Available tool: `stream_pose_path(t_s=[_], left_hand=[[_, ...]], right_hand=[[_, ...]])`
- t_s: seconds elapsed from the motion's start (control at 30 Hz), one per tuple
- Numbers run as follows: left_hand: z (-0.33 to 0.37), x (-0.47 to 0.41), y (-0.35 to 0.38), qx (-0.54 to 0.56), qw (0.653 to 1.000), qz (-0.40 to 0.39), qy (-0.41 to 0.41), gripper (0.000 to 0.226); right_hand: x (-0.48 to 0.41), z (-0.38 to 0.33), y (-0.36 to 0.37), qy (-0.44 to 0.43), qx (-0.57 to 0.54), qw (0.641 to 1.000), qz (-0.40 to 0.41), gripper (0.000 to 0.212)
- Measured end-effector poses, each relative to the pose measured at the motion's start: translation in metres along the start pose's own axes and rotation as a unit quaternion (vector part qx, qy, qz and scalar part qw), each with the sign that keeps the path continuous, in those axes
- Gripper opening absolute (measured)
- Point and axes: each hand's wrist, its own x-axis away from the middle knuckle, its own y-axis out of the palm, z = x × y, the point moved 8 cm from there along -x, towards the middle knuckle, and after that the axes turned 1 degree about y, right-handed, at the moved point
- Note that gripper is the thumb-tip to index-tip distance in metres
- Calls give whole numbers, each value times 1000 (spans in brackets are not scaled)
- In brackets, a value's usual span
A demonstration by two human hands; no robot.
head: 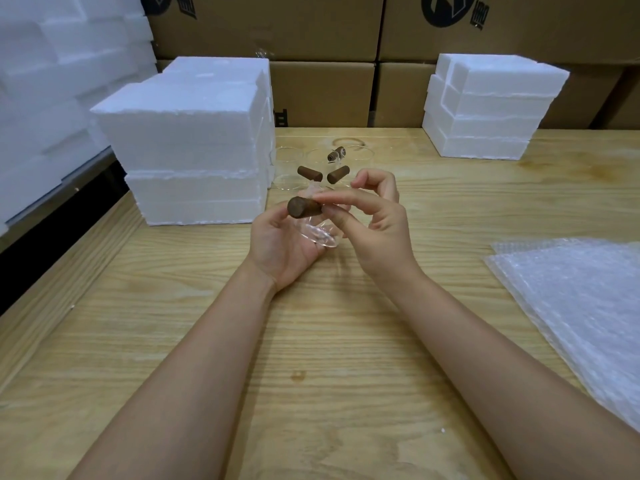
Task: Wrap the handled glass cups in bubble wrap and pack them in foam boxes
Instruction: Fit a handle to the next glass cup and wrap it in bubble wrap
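Currently cradling the cup (320, 235) in the left hand (277, 247), curled round its base, just right of the foam boxes (194, 150); pinching it beside the handle (304, 206) with the right hand (372, 220), probably steadying fragile glass before the bubble wrap (581, 306), farther right.

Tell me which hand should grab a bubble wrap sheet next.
Probably right: the bubble wrap lies on the side of the right hand, which only pinches the glass cup near its handle, while the left hand cradles it from below.
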Motion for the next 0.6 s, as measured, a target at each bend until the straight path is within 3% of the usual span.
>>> stream_pose_path(t_s=[0.07, 0.27, 0.5, 0.6], left_hand=[[3, -1, -2, 9, 1000, 2, 10, 57], [7, -2, -11, -13, 998, 23, 55, 28], [11, -3, -18, -81, 989, 73, 98, 49], [10, -2, -18, -130, 981, 97, 106, 67]], right_hand=[[0, 3, -2, 2, -11, 1000, 1, 25], [1, 21, -10, 41, -56, 996, 53, 32], [4, 35, -3, 74, -102, 992, 23, 42], [3, 46, -9, 122, -134, 981, 67, 31]])
